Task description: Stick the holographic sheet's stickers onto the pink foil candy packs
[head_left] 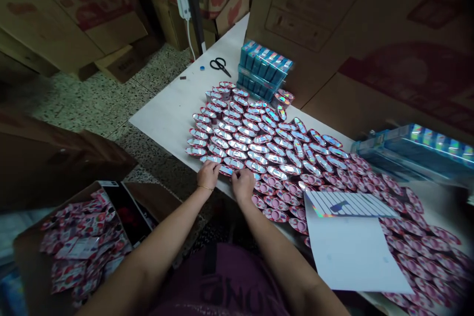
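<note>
Several small pink packets with shiny oval tops point(259, 143) lie in overlapping rows on a white table point(174, 108). My left hand point(208, 174) and my right hand point(242, 182) rest at the table's near edge. Both sets of fingers are curled onto one shiny packet point(226, 171) at the front of the rows. A thin bracelet circles my left wrist.
A white sheet with a striped holographic card point(348, 205) covers packets at right. Stacked blue boxes point(263, 68) and scissors point(219, 65) sit at the far end. More blue boxes point(418, 150) lie right. An open carton of pink packets point(83, 242) stands on the floor left. Cardboard boxes surround.
</note>
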Available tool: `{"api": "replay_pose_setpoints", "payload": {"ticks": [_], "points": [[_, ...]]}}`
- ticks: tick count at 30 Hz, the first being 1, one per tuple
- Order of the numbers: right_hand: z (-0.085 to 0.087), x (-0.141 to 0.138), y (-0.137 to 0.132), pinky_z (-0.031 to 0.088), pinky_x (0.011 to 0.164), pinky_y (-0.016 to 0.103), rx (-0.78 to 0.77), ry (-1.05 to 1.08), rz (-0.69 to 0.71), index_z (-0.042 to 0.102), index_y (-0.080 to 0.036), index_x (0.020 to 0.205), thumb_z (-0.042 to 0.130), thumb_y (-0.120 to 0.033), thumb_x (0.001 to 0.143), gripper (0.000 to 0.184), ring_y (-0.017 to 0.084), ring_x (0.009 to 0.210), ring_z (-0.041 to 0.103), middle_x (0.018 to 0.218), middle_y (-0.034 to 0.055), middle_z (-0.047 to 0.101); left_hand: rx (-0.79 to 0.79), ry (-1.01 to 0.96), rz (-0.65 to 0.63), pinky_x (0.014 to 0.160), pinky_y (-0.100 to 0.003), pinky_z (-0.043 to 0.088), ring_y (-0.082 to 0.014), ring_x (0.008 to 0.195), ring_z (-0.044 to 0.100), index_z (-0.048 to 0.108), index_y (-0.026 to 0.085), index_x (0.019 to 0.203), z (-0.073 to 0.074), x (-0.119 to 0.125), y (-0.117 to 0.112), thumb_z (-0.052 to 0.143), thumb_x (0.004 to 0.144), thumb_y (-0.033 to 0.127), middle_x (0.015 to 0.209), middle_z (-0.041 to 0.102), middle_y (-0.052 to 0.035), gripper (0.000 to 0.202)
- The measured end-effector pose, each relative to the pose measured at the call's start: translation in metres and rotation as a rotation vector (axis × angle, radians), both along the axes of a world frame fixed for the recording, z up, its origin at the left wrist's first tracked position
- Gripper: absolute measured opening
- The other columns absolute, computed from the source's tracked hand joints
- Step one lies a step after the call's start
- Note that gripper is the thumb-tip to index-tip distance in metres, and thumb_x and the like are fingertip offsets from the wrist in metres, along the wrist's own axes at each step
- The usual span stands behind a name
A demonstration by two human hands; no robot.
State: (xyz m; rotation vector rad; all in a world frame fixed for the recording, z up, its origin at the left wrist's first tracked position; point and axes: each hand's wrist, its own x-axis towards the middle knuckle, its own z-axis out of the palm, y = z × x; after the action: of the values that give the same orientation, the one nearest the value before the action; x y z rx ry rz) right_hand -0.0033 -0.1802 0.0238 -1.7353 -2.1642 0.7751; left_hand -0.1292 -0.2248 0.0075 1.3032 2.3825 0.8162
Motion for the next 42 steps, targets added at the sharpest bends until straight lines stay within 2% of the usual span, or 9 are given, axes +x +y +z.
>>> {"api": "replay_pose_setpoints", "payload": {"ticks": [6,12,15,20,23,28,35,38,42], "points": [[0.010,0.007,0.004,0.029,0.071,0.030,0.032,-0.230,0.105,0.061,-0.017,0.087,0.048,-0.027,0.080,0.017,0.020,0.084,0.047,0.086,0.0074,0.059,0.020,-0.020,0.137,0.069,-0.026,0.042,-0.0158,0.075,0.053,0.056,0.016,0.092,-0.006,0.000,0.000,0.056,0.075,0.028,0.079,0.055,-0.0031,0.021],[0.021,0.015,0.005,0.029,0.076,0.034,0.180,-0.357,0.632,0.055,-0.026,0.112,0.042,-0.022,0.085,0.030,0.021,0.090,0.045,0.097,0.0077,0.057,-0.102,-0.016,0.095,0.070,-0.028,0.042,-0.0170,0.074,0.052,0.057,0.018,0.080,0.003,-0.004,0.010,0.052,0.075,0.021,0.075,0.054,-0.0036,0.008],[0.033,0.030,0.012,0.032,0.077,0.033,0.167,-0.350,0.650,0.059,-0.025,0.106,0.043,-0.020,0.083,0.028,0.020,0.087,0.047,0.096,0.0069,0.057,-0.102,-0.026,0.085,0.073,-0.029,0.042,-0.0177,0.076,0.053,0.059,0.018,0.083,0.012,-0.003,0.009,0.050,0.075,0.020,0.081,0.055,-0.0052,0.013],[0.078,0.160,0.027,0.034,0.085,0.032,0.395,-0.230,0.304,0.056,-0.021,0.113,0.039,-0.021,0.084,0.034,0.019,0.100,0.047,0.112,0.0086,0.053,0.139,-0.163,-0.020,0.078,-0.028,0.044,-0.0161,0.080,0.055,0.057,0.019,0.099,0.029,0.003,-0.030,0.043,0.080,0.033,0.096,0.055,-0.0063,0.028],[0.097,0.260,0.030,0.033,0.088,0.037,0.440,-0.406,0.295,0.041,-0.024,0.127,0.045,-0.017,0.078,0.050,0.023,0.114,0.040,0.129,0.0072,0.044,0.113,-0.232,0.012,0.076,-0.029,0.045,-0.0173,0.077,0.056,0.059,0.018,0.092,0.036,0.024,-0.061,0.047,0.076,0.039,0.091,0.056,-0.0062,0.029],[0.081,0.341,0.065,0.037,0.081,0.036,0.419,-0.596,0.398,0.054,-0.025,0.116,0.042,-0.012,0.080,0.040,0.022,0.099,0.051,0.114,0.0076,0.058,-0.019,-0.647,-0.091,0.080,-0.030,0.044,-0.0196,0.083,0.059,0.064,0.019,0.088,0.049,0.130,-0.065,0.054,0.071,0.043,0.088,0.065,-0.0054,0.030],[0.127,0.332,0.068,0.036,0.090,0.032,0.647,-0.181,0.824,0.056,-0.024,0.114,0.035,-0.014,0.086,0.037,0.017,0.105,0.049,0.117,0.0024,0.058,0.260,-1.586,0.084,0.084,-0.035,0.042,-0.0218,0.102,0.054,0.050,0.023,0.119,0.090,0.253,-0.052,0.069,0.055,0.056,0.123,0.051,-0.0118,0.074],[0.146,0.295,0.036,0.031,0.097,0.034,0.742,-0.010,1.117,0.049,-0.027,0.123,0.034,-0.012,0.084,0.043,0.017,0.111,0.047,0.120,0.0013,0.056,0.290,-1.774,0.173,0.072,-0.035,0.047,-0.0186,0.078,0.061,0.060,0.017,0.103,0.110,0.270,-0.090,0.076,0.051,0.045,0.099,0.063,-0.0116,0.062],[0.131,0.228,-0.010,0.026,0.101,0.044,0.770,0.187,1.371,0.036,-0.029,0.132,0.032,-0.014,0.082,0.052,0.023,0.117,0.044,0.128,0.0023,0.049,0.480,-1.671,0.541,0.057,-0.032,0.049,-0.0157,0.059,0.060,0.063,0.012,0.083,0.113,0.243,-0.167,0.079,0.047,0.029,0.072,0.064,-0.0059,0.042]]}}
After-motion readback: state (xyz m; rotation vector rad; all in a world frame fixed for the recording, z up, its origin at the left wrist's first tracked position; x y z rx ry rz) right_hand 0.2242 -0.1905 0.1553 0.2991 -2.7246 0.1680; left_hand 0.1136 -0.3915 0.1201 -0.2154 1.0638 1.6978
